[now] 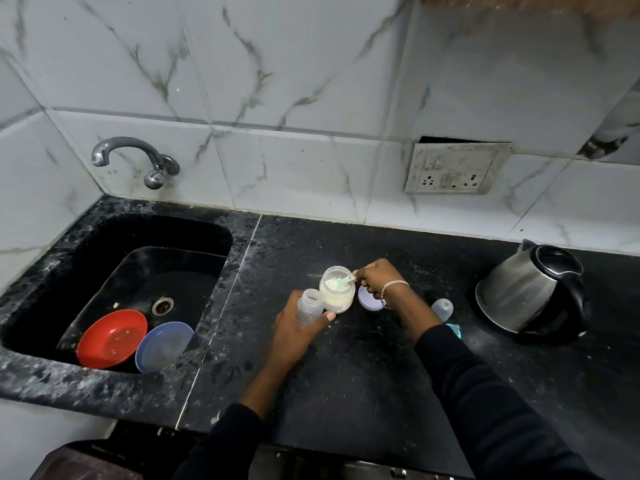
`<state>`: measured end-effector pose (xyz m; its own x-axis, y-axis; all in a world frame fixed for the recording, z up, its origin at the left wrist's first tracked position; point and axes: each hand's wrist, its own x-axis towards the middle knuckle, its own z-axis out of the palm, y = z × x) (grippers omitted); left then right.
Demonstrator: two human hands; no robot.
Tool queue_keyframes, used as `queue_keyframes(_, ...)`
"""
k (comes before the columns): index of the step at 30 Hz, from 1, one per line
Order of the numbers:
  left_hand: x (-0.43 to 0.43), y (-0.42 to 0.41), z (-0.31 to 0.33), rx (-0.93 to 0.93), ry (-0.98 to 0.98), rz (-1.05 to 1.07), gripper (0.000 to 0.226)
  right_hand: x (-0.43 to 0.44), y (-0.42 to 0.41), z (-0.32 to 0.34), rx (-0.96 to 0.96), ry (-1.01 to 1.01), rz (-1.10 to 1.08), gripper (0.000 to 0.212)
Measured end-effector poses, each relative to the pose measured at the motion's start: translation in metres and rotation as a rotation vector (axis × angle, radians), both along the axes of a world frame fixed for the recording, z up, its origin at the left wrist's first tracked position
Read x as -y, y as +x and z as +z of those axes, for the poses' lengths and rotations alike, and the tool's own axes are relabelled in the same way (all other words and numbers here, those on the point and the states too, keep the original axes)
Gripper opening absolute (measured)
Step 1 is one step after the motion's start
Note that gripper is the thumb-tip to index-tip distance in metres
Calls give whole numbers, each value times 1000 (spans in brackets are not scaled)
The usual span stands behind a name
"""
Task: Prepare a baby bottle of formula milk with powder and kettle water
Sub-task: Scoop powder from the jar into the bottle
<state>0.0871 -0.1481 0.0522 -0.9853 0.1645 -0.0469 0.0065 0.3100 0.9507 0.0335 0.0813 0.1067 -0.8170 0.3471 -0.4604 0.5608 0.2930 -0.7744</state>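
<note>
My left hand (pixel 294 332) grips a clear open baby bottle (pixel 309 306) standing on the black counter. Right beside it stands an open jar of white formula powder (pixel 336 292). My right hand (pixel 375 277) pinches a pale green scoop (pixel 346 280) whose bowl dips into the powder in the jar's mouth. The jar's lid (pixel 370 298) lies flat just right of the jar, partly behind my wrist. The bottle's clear cap (pixel 442 308) and teal teat ring (pixel 454 329) lie further right. A steel kettle (pixel 530 292) with a black lid stands at the right.
A black sink (pixel 138 271) at the left holds a red bowl (pixel 110 337) and a blue bowl (pixel 162 346), under a wall tap (pixel 135 157). A wall socket (pixel 455 169) sits above the counter (pixel 346 375). Tiled wall runs along the back.
</note>
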Motion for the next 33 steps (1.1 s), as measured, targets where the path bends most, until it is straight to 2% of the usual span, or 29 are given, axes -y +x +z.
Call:
queue_keyframes(5, -5, 5, 3, -2, 46, -30, 46, -7, 19, -7, -30, -165, -131, 22)
queue_keyframes(11, -9, 13, 10, -14, 104, -78, 70, -7, 34, -14, -100, -333, -245, 22)
queue_keyframes(19, -18, 16, 13, -15, 133, -175, 68, -8, 60, 18, -243, -507, -243, 21)
queue_keyframes(26, -31, 19, 20, -118, 129, -139, 55, -9, 95, 46, -490, -441, -163, 19)
queue_keyframes(33, -44, 24, 28, -153, 122, -130, 50, -11, 125, 53, -628, -178, -63, 20)
